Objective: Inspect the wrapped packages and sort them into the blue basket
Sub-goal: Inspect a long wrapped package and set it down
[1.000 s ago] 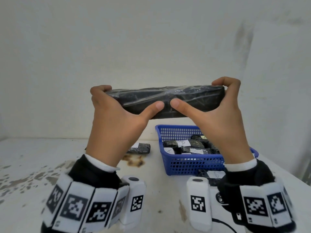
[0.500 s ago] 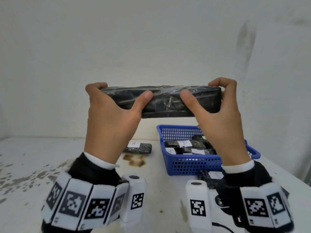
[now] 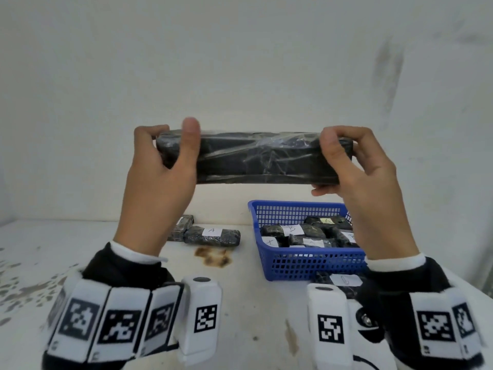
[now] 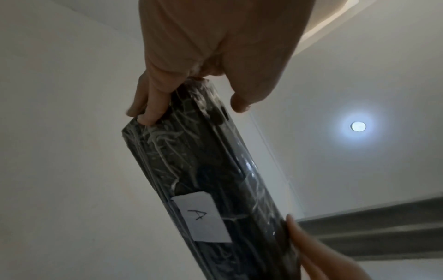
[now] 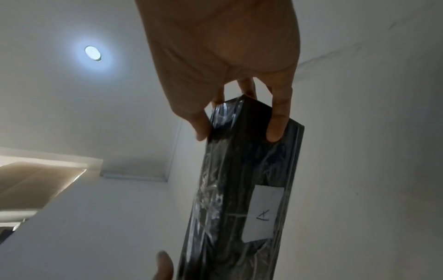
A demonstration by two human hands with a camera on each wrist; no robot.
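Both hands grasp one long black wrapped package (image 3: 256, 158), held level in the air by its two ends. At one end the left hand (image 3: 160, 169) curls its fingers over the top and far face while its thumb stands up across the near face; at the other end the right hand (image 3: 357, 166) pinches it with the thumb on the near face and the fingers curled behind and under. Between the two grips the clear film is creased and shiny. On the face turned away from the person, a white paper label (image 4: 201, 217) marked "A" sits under the film, nearer the right hand's end than the left's. Below the right-hand grip, the blue basket (image 3: 306, 265) stands on the white table (image 3: 80, 249) with several labelled black packages inside. Below the left-hand grip, two more wrapped packages (image 3: 210, 236) lie on the table, one labelled "A", with a brown stain (image 3: 213, 259) just in front of them.
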